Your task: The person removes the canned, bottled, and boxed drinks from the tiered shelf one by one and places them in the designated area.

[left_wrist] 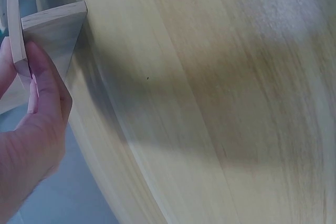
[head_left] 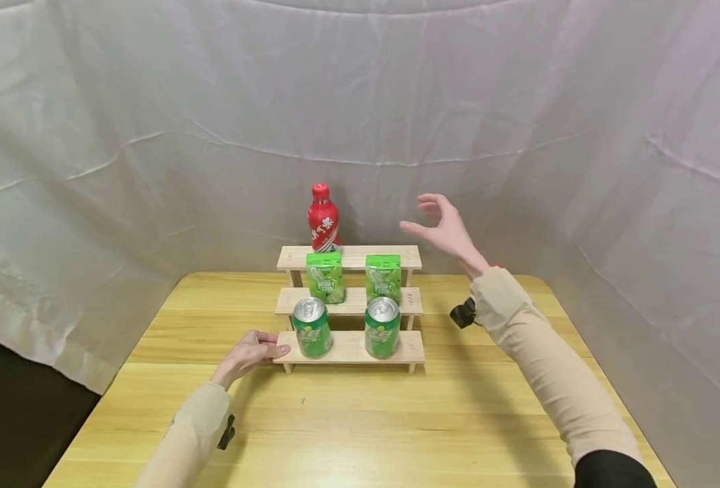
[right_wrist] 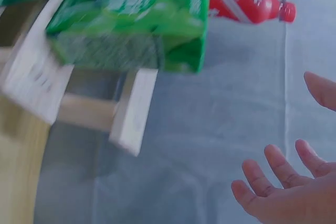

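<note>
A three-step wooden rack [head_left: 349,347] stands on the table. My left hand [head_left: 252,354] pinches the left end of its lowest step between thumb and fingers; the left wrist view shows the board's end [left_wrist: 17,51] in the grip. My right hand [head_left: 446,229] hovers above and right of the top step, thumb and fingers spread apart, holding nothing. On the top step's left stands a red bottle [head_left: 324,220]. Two green drink cartons [head_left: 325,279] [head_left: 383,274] stand on the middle step, and two green cans [head_left: 312,332] [head_left: 382,332] on the lowest.
The wooden table [head_left: 360,420] extends around the rack. A pale grey curtain [head_left: 360,122] hangs behind it and along both sides. The top step's right part [head_left: 390,257] lies beside the bottle, below my right hand.
</note>
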A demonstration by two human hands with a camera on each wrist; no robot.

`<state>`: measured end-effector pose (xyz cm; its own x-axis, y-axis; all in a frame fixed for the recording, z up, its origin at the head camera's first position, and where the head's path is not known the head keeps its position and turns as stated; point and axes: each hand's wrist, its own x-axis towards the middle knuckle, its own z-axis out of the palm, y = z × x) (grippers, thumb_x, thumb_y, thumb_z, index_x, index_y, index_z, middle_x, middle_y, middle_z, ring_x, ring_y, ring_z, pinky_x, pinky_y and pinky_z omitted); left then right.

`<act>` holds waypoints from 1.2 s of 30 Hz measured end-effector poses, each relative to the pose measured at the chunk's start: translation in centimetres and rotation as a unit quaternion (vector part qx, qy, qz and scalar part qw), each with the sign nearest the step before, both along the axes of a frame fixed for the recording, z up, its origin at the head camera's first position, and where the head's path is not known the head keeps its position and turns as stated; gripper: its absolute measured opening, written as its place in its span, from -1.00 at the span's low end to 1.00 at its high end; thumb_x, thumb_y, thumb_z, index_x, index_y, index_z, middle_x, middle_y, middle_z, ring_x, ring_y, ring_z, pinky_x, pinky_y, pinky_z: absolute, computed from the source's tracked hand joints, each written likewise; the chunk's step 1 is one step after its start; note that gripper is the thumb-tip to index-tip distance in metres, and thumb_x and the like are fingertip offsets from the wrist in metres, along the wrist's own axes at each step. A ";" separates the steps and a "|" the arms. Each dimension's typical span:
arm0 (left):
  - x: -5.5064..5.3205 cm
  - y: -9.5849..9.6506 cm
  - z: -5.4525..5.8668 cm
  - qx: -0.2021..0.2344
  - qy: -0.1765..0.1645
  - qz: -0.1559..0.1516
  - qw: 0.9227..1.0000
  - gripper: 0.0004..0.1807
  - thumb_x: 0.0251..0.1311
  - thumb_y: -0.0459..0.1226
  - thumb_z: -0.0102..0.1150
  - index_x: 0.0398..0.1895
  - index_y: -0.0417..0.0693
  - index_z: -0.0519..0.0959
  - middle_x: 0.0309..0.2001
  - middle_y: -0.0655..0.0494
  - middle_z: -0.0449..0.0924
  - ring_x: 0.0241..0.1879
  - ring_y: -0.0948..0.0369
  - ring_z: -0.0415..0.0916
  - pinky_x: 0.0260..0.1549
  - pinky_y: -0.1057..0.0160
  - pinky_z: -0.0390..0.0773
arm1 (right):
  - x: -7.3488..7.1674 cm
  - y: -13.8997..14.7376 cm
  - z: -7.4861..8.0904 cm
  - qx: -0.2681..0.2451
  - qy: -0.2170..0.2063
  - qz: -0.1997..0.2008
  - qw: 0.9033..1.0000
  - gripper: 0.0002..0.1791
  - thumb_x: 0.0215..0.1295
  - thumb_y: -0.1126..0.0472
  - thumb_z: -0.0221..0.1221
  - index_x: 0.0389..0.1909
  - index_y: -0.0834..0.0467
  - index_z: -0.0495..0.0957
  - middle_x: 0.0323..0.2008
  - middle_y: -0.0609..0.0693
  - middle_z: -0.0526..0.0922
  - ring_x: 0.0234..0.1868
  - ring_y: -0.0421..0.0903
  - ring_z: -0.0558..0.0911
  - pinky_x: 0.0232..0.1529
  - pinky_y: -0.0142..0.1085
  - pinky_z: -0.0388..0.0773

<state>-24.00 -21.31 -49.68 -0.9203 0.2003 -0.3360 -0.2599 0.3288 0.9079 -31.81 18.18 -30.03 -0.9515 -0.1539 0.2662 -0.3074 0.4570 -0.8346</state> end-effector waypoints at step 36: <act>0.3 -0.2 0.3 -0.005 -0.010 0.018 1.000 -0.50 0.26 -0.36 0.27 0.10 -0.58 0.35 -0.29 0.02 0.58 -0.32 0.26 0.56 -0.19 0.31 0.66 | -4.2 -14.9 0.1 -0.039 -0.070 0.068 0.994 -0.26 0.26 0.14 0.34 0.42 0.15 0.27 0.42 0.18 0.37 0.43 0.14 0.35 0.41 0.05 0.41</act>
